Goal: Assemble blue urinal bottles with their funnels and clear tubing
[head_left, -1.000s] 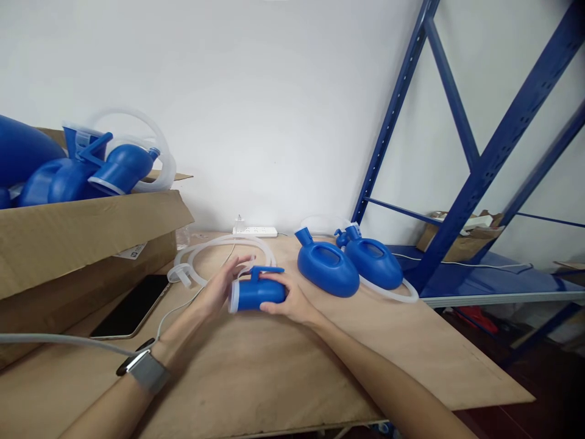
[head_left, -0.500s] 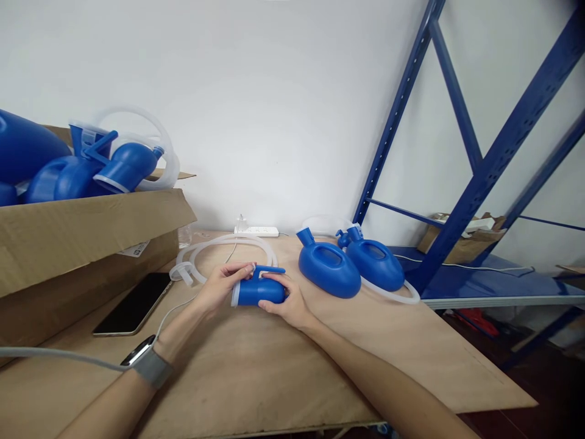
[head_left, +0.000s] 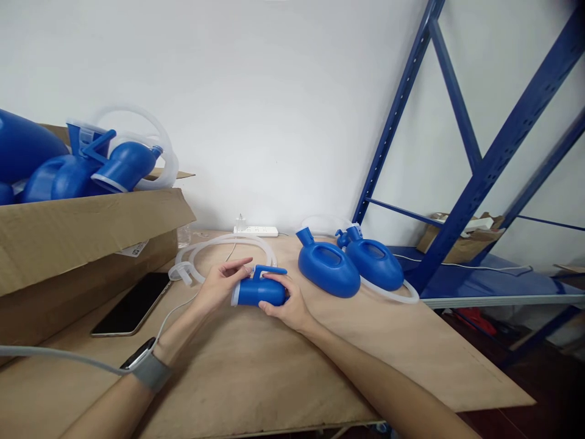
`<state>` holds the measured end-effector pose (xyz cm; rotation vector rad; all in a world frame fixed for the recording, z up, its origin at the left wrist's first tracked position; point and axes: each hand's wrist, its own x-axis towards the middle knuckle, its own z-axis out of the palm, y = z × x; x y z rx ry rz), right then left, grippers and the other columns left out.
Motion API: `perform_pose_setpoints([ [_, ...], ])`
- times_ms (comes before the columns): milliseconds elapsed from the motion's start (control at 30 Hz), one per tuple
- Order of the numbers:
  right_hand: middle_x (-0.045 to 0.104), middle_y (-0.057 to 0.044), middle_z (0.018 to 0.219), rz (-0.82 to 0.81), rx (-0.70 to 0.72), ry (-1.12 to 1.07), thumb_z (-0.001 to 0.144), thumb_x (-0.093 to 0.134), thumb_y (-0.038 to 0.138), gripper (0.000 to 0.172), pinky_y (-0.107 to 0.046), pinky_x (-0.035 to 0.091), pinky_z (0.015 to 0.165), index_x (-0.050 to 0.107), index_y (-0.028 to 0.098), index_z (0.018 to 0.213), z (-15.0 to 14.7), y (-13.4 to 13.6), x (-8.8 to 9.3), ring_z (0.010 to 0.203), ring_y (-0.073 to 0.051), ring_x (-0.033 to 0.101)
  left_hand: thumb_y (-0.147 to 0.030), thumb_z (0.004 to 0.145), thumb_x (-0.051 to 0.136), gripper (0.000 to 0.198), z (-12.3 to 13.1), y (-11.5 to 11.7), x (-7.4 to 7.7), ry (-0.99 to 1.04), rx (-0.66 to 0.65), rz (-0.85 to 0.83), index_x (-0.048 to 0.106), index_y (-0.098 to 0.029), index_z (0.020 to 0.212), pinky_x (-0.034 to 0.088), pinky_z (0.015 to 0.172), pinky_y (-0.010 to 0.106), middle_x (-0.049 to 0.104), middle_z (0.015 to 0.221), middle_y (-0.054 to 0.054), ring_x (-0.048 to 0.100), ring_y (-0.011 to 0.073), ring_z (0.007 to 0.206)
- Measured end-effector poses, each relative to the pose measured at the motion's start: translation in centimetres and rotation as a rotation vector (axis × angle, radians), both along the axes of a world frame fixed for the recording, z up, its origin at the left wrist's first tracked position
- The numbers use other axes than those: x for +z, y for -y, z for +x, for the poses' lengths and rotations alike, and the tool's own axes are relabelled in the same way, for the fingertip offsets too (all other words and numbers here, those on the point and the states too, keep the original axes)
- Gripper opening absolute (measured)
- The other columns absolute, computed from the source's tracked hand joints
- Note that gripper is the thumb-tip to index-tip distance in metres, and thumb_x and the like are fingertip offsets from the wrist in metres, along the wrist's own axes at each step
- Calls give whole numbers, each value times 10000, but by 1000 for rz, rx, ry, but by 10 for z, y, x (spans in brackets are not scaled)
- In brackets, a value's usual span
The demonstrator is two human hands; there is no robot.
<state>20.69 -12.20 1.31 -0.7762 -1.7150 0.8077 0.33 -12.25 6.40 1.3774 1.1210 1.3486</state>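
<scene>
since the frame 0.5 s ago, the left hand's [head_left: 219, 285] index finger lifts and straightens away from its thumb. nearest, the small blue cylindrical plastic container [head_left: 260, 294] with a white rim lies sideways between the 2 hands. the right hand [head_left: 292, 306] grasps its rounded end; the left hand is half-open by the rim and handle, and whether it grips i cannot tell. the step looks like handling that rimmed end; further work there would call for a steady right-hand hold. beyond lies a coiled translucent plastic hose [head_left: 249, 239]. a white paper label [head_left: 134, 249] on the brown cardboard carton [head_left: 95, 222] bears dark print, too small to read; no brand is legible.
</scene>
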Motion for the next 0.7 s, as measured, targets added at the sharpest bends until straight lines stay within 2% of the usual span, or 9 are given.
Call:
perform_pose_setpoints([
  [67, 695, -82, 1281, 7, -3, 7, 680, 865, 364, 567, -478, 504, 1046, 704, 281, 1217, 0, 1, 0, 1169, -310, 652, -537, 692, 807, 470, 0, 2, 3, -53, -17, 12, 809, -184, 1002, 534, 890, 387, 795, 934, 82, 704, 281, 951],
  [200, 703, -82, 1267, 27, -4, -4, 681, 859, 357, 519, -476, 498, 1048, 707, 274, 1170, 0, 1, 0, 1163, -308, 653, -577, 743, 746, 393, -1, 3, 6, -152, -66, 71, 766, -193, 821, 526, 881, 374, 772, 864, 64, 693, 269, 918],
  [500, 715, -87, 1248, 106, -25, 25, 699, 839, 372, 494, -461, 504, 1042, 705, 259, 1162, 1, 1, 0, 1154, -304, 662, -545, 754, 723, 352, -2, 1, 5, -173, -75, 124, 693, -194, 750, 520, 814, 344, 751, 804, 56, 683, 234, 832],
  [700, 737, -93, 1211, 277, -34, 80, 676, 836, 334, 518, -436, 541, 1002, 691, 246, 1165, 4, -2, -5, 1102, -289, 697, -506, 778, 725, 321, -4, 5, 6, -215, -88, 155, 711, -187, 807, 534, 776, 321, 768, 836, 55, 699, 224, 831],
])
